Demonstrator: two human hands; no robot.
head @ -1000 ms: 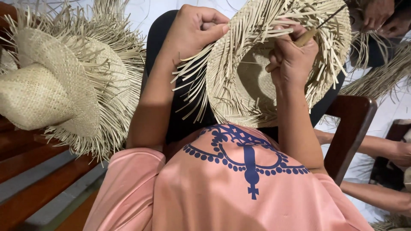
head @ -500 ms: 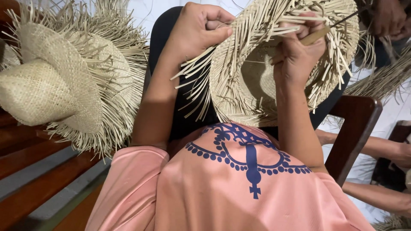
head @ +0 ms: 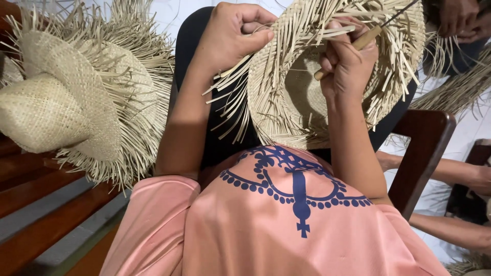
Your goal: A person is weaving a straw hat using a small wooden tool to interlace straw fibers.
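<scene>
A woven straw hat (head: 286, 97) with loose unwoven strands round its brim is held up over my lap, its hollow side toward me. My left hand (head: 232, 36) pinches the brim's edge at the upper left, fingers closed on the straw. My right hand (head: 348, 61) is closed round a wooden-handled tool (head: 365, 38) with a thin dark metal tip, held against the brim at the upper right. I wear a pink shirt (head: 276, 220) with a blue pattern.
A stack of straw hats (head: 66, 102) with frayed brims lies at left on a wooden slatted bench (head: 36, 220). A dark wooden chair arm (head: 424, 148) stands at right. Another person's arms (head: 460, 174) and hands (head: 460, 20) are at right, with more straw.
The hat and both hands sit slightly lower in view. The right hand has shifted a little along the brim with the tool. The left hand keeps its pinch.
</scene>
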